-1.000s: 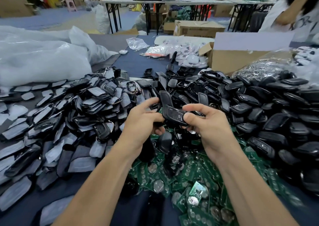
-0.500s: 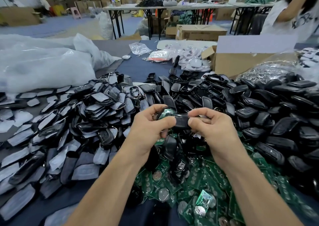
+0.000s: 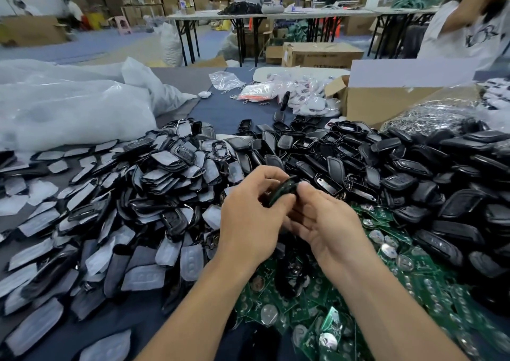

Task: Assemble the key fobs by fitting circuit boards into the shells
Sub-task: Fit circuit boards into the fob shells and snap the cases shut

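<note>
1. Left hand [image 3: 248, 217]: fingers and thumb are curled round the lower end of one black shell [image 3: 292, 187], back of the hand toward the camera.
2. Right hand [image 3: 328, 222]: palm turned up, thumb tip pressed on the shell's upper end. Its fingers run under the left hand and are mostly hidden, so I cannot tell how they lie.
3. Shell location: held in the air over the far edge of the pile of circuit boards [image 3: 386, 278], not touching it.
4. Surroundings, referred to the board pile:
   - left of it, a broad heap of wrapped shells [image 3: 165, 195] in grey film;
   - beyond it and to its right, a heap of bare black shells [image 3: 414, 181];
   - farther beyond, to the right, an open cardboard box [image 3: 386, 104], with a clear bag of metal parts [image 3: 430, 118] against the box's front;
   - far beyond, to the left, a large plastic bag [image 3: 69, 107];
   - beyond the box, a person [image 3: 463, 29] in a white top.
5. Coin cells [image 3: 269, 312] sit on many boards in the pile.
6. Obstructions: both forearms cross the near left part of the board pile, and the left fingers cover the shell's lower half.
7. Orientation: the shell is seen nearly edge-on. Its long axis runs from lower left, inside the left hand, up and right to the right thumb. A green strip along the edge facing the camera is a circuit board [image 3: 278, 195]. Seating depth cannot be told.
</note>
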### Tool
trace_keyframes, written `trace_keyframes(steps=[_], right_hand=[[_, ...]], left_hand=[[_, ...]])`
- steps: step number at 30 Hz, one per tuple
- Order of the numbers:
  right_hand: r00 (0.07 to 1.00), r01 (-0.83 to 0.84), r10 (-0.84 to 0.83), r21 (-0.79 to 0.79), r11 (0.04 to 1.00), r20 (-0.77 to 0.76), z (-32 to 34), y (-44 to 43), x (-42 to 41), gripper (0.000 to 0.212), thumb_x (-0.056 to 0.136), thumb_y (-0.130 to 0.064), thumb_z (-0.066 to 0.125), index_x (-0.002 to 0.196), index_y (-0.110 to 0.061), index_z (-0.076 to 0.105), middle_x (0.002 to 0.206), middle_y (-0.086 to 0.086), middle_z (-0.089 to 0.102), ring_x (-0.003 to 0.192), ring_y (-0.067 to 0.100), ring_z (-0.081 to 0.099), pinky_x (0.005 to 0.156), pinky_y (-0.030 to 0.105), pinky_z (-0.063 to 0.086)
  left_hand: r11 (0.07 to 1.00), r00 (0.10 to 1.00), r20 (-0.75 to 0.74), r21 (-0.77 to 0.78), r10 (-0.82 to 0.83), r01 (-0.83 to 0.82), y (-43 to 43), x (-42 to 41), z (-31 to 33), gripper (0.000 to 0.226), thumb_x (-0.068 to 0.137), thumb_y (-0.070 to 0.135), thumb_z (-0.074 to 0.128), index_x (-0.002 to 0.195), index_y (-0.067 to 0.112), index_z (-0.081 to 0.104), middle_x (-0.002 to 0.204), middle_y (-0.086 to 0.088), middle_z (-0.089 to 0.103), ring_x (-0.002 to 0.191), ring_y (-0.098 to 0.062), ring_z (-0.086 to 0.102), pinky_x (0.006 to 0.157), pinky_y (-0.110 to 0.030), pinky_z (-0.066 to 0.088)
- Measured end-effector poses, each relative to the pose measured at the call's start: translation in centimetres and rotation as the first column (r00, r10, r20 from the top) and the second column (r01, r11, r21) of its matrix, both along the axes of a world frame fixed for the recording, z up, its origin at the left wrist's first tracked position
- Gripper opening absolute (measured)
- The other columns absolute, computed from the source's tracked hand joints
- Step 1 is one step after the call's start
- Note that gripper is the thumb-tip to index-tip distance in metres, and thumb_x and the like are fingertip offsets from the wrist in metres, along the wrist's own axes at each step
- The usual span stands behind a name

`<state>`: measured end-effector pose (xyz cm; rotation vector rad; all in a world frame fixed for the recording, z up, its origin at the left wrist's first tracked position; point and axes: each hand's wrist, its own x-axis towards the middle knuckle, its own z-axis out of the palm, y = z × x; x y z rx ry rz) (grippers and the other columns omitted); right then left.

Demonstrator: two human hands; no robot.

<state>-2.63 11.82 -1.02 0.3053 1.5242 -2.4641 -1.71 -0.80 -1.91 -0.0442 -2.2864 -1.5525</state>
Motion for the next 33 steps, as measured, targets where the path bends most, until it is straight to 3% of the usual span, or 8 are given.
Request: trace_keyframes(steps=[3,5,8,12,18,24,28,33], right_hand=[[1.000,0.016,-0.014,-0.061,0.998,0.028,-0.1,0.8,-0.3,0.040,0.098,-0.016,0.067,0.124,0.013,0.061,0.112,0.027,0.074,0.077,0.021,0.075,0.064,0.031,0.064],[0.999,0.012,-0.008,-0.096,0.995,0.044,-0.1,1.3,-0.6,0.028,0.094,-0.014,0.068,0.115,0.004,0.067,0.108,0.026,0.076,0.076,0.020,0.076,0.066,0.032,0.064],[0.998,-0.014,0.022,-0.147,0.989,0.058,-0.2,1.6,-0.8,0.008,0.095,-0.007,0.065,0.100,-0.003,0.068,0.090,0.016,0.078,0.073,0.019,0.076,0.064,0.030,0.063],[0.999,0.003,0.004,-0.143,0.990,0.049,-0.1,2.0,-1.0,0.016,0.096,0.006,0.056,0.090,-0.008,0.062,0.086,0.015,0.078,0.071,0.022,0.077,0.062,0.029,0.062],[1.000,-0.010,0.010,-0.086,0.996,0.001,-0.2,1.8,-1.0,0.020,0.094,-0.016,0.069,0.107,-0.001,0.071,0.103,0.019,0.079,0.082,0.023,0.078,0.068,0.032,0.063],[0.999,-0.014,0.019,-0.142,0.990,0.030,0.0,2.5,-1.2,0.004,0.095,-0.003,0.064,0.095,-0.005,0.067,0.091,0.016,0.075,0.078,0.022,0.075,0.071,0.035,0.065],[0.996,-0.064,0.078,-0.273,0.960,0.041,0.1,2.4,-1.2,0.019,0.097,0.003,0.056,0.113,-0.002,0.063,0.105,0.020,0.076,0.090,0.027,0.075,0.077,0.039,0.066],[0.986,-0.167,0.167,-0.282,0.945,-0.027,-0.3,2.6,-1.1,0.056,0.076,-0.001,0.068,0.131,0.000,0.057,0.118,0.021,0.075,0.105,0.031,0.076,0.081,0.042,0.065]], left_hand=[[0.996,1.000,-0.012,-0.088,-0.013,0.012,-0.1,0.2,0.2,0.037,0.081,0.021,0.086,0.094,0.049,0.065,0.094,0.031,0.072,0.098,0.013,0.066,0.076,-0.004,0.044],[0.994,0.997,-0.025,-0.088,-0.072,0.069,-0.4,0.1,0.4,0.033,0.083,0.022,0.085,0.097,0.047,0.069,0.093,0.028,0.074,0.096,0.010,0.069,0.081,-0.015,0.051],[0.990,0.990,-0.042,0.040,-0.136,0.137,-0.7,-0.1,0.4,0.025,0.088,0.018,0.079,0.101,0.040,0.075,0.092,0.014,0.080,0.090,-0.006,0.076,0.083,-0.034,0.060],[0.971,0.992,-0.028,0.203,-0.124,0.127,-0.4,-0.3,0.4,0.037,0.095,0.008,0.073,0.092,0.044,0.077,0.085,0.006,0.081,0.076,-0.013,0.077,0.072,-0.027,0.062],[0.989,0.989,-0.069,0.058,-0.129,0.133,-0.3,-0.2,0.0,0.038,0.085,0.014,0.080,0.099,0.049,0.079,0.096,0.024,0.079,0.094,0.001,0.075,0.087,-0.023,0.060],[0.978,0.979,-0.008,0.042,-0.202,0.203,-0.8,-0.5,0.0,0.030,0.088,0.015,0.080,0.108,0.037,0.081,0.102,0.019,0.080,0.102,-0.003,0.075,0.094,-0.034,0.060],[0.972,0.997,0.006,0.226,-0.071,0.068,-0.2,-0.6,0.1,0.040,0.093,0.013,0.074,0.089,0.052,0.080,0.091,0.016,0.081,0.089,-0.005,0.077,0.078,-0.024,0.060],[0.920,0.992,0.078,0.372,0.100,-0.122,-0.7,-1.1,0.3,0.019,0.069,0.042,0.079,0.086,0.051,0.081,0.091,0.018,0.080,0.091,-0.001,0.076,0.089,-0.031,0.057]])
